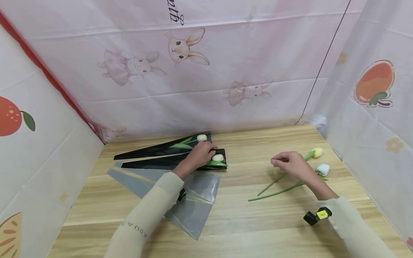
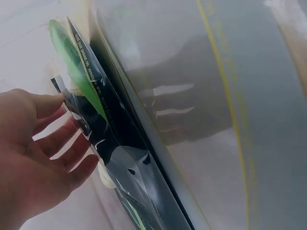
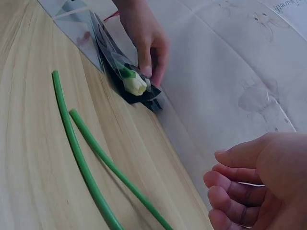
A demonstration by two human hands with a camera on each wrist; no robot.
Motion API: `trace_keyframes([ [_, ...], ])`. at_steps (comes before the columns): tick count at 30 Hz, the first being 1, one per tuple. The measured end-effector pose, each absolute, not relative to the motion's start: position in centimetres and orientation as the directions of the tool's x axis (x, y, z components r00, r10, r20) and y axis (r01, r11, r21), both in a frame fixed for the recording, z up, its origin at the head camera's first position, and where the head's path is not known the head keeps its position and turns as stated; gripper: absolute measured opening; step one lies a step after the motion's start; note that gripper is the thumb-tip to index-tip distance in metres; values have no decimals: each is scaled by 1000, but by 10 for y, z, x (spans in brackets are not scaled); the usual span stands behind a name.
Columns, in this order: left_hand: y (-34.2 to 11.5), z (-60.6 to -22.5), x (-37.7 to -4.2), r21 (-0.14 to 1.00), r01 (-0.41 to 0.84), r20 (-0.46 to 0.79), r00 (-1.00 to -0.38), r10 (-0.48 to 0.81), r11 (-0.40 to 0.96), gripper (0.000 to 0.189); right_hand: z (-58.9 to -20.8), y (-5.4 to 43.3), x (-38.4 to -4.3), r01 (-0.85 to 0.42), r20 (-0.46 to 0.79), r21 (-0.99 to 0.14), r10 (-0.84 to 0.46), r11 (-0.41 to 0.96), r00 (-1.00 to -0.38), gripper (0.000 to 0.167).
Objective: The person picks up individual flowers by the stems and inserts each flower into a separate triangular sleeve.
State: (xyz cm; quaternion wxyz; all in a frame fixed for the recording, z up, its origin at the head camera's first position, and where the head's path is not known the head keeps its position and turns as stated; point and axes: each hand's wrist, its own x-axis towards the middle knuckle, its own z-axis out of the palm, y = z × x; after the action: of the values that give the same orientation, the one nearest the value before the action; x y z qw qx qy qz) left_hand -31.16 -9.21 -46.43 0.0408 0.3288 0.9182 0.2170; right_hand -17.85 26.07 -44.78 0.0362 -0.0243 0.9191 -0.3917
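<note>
Two black, clear-fronted flower sleeves lie at the back left, a far one and a near one, each with a white tulip inside. My left hand pinches the upper edge of the near sleeve, beside its tulip; the palm hides part of both sleeves. In the right wrist view this tulip shows under the thumb. My right hand, loosely curled and holding nothing, hovers above two loose stems: a yellow tulip and a pale blue-white tulip.
Grey translucent sleeves with thin yellow lines lie fanned out under my left forearm. The wooden table meets a printed cloth wall at the back, with more cloth on both sides.
</note>
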Motion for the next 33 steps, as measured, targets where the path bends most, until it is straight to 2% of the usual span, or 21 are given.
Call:
trace_keyframes([
  [11,-108,-455,-288,302,639,110,-761,640,707,34,-445,287,-172,64,-70,-682,23,729,-997,41],
  [17,-130,-451,-269,245,670,67,-733,677,701,27,-444,308,-169,172,-119,-643,124,746,-985,41],
  [25,-155,-446,-249,298,667,-72,-698,713,683,26,-453,317,-169,241,-218,-576,137,781,-966,42],
  [33,-162,-454,-247,305,684,-118,-664,738,663,39,-468,311,-167,263,-259,-572,133,777,-957,47],
])
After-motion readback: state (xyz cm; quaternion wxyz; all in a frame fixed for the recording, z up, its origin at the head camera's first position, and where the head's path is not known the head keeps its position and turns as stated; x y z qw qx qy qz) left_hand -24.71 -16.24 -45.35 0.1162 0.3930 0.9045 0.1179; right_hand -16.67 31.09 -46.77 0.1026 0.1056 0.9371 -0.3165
